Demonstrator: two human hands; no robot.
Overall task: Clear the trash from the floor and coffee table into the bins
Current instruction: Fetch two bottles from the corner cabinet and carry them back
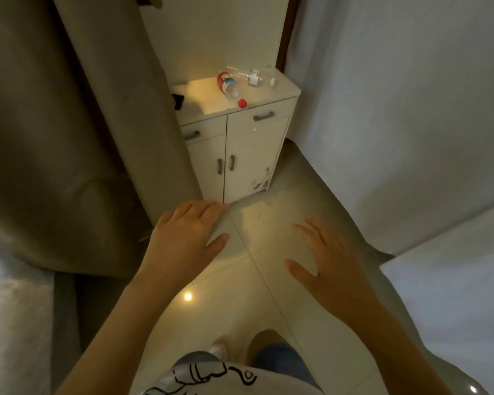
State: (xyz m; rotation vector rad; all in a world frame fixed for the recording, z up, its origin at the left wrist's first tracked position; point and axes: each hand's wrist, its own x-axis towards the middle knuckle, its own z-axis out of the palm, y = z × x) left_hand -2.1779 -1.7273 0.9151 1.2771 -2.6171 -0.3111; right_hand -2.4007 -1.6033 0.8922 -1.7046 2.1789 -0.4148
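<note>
Overhead, looking down: pale tiled floor (240, 295) fills the centre, with a small bright light reflection at about 7 o'clock of the frame's middle. Brown curtain (54, 138) hangs along the whole 9 to 11 o'clock side. Grey-white walls close off 1 to 4 o'clock.

White cabinet (240, 155) stands at 12 o'clock, against the curtain's edge, with two drawers above two doors, all with grey handles. Its top serves as a table.

Left hand (183, 238) and right hand (322, 269) reach forward over the floor, well short of the cabinet top. Each grip is released, fingers spread, nothing held.

Trash sits on the cabinet top: a clear plastic bottle (228, 84) with a red label lies on its side near the middle; its neck points toward 5 o'clock. A red cap (242, 103) lies apart, just off the neck, by the front edge. A small clear container (254, 77) lies at 2 o'clock of the bottle. A dark item (178, 101) sits at the 9 o'clock edge, too dim to identify.
</note>
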